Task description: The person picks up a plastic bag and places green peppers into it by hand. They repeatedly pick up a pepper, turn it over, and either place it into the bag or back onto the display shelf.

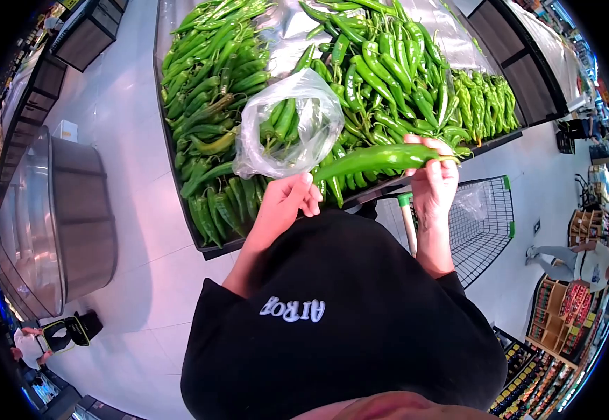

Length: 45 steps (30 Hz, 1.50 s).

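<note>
A long green pepper [371, 161] is held sideways in front of me, above the near edge of the pepper display. My right hand [434, 178] pinches its stem end, fingers closed around it. At the other end, the curled fingers of my left hand [289, 199] close at the pepper's pointed tip, right beside the lower edge of a clear plastic bag [248, 140]. The bag rests with its mouth spread on the heaped peppers, and green peppers show through its opening. Dark green peppers [206, 119] lie to the left, brighter ones [395, 70] to the right.
Thin light-green peppers [483, 105] fill the display's right corner. A wire shopping cart [483, 224] with green corners stands at my right. On the left is a rounded display case [84, 217]. People [588, 266] and shelves [556, 322] appear farther off.
</note>
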### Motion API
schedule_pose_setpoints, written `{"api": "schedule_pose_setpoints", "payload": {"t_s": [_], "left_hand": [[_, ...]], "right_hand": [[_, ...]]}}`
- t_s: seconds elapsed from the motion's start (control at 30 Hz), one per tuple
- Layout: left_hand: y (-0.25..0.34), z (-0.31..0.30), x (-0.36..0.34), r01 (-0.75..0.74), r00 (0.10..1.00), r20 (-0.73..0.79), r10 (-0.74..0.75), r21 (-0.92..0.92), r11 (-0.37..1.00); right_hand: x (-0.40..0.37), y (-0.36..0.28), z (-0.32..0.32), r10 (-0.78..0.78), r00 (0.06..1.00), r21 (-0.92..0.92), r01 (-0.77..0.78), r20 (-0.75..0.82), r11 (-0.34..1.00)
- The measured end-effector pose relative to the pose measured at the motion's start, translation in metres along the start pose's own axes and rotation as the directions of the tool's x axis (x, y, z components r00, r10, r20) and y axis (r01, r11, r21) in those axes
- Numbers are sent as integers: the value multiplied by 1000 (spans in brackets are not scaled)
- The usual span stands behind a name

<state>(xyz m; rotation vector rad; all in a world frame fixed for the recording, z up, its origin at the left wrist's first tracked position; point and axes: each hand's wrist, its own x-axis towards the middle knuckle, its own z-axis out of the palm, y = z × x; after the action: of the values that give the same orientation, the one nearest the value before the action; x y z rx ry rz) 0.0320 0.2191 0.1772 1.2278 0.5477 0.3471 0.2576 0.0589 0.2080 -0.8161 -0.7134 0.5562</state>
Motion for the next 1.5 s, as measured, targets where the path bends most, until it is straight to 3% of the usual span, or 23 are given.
{"api": "schedule_pose_setpoints", "payload": {"t_s": [0.07,0.1,0.23,0.3,0.37,0.43,0.47,0.5,0.6,0.67,0.83,0.93,1.1,1.17,1.3,1.4,1.5], "left_hand": [[11,-8,-4,-16,997,-74,26,138,990],[15,-13,-7,-27,994,-105,40,119,993],[41,-11,-22,5,964,-244,110,427,904],[44,-11,-23,19,940,-281,194,610,792],[44,-11,-21,40,910,-311,273,723,690],[34,-16,-17,37,894,-318,315,754,656],[31,-16,-14,29,887,-315,336,767,641],[32,-13,-15,0,883,-327,338,718,696],[28,-13,-14,-55,866,-332,375,682,730],[28,-14,-14,-68,866,-328,377,669,740],[20,-20,-12,-113,893,-280,353,619,777],[26,-16,-12,-120,909,-245,338,624,773],[26,-14,-10,-169,909,-209,360,604,778],[25,-13,-10,-198,910,-191,368,581,790],[30,-6,-11,-227,934,-121,335,522,822],[31,3,-13,-177,967,-82,243,473,863],[25,6,-11,-118,990,-4,141,526,842]], "right_hand": [[3,-4,7,-130,991,-60,129,-16,990],[5,-5,10,-167,986,-90,167,3,982],[19,10,37,-216,967,-255,245,134,935],[29,29,49,-190,950,-355,271,246,895],[40,42,59,-177,862,-642,477,475,600],[50,68,73,-94,776,-718,616,624,325],[52,87,76,27,760,-743,627,650,234],[52,108,73,-1,732,-715,665,681,216],[42,135,75,174,735,-715,529,655,456],[35,140,73,191,761,-726,464,619,507],[32,126,53,-60,776,-647,563,628,514],[24,103,33,10,844,-703,440,536,559],[-2,110,-41,-97,970,-916,243,223,320],[-14,110,-66,-77,994,-972,89,74,218],[-31,111,-97,-94,995,-996,-7,-16,87],[-39,112,-94,-81,992,-978,-83,-100,191],[-40,112,-73,65,992,-945,-127,-112,300]]}}
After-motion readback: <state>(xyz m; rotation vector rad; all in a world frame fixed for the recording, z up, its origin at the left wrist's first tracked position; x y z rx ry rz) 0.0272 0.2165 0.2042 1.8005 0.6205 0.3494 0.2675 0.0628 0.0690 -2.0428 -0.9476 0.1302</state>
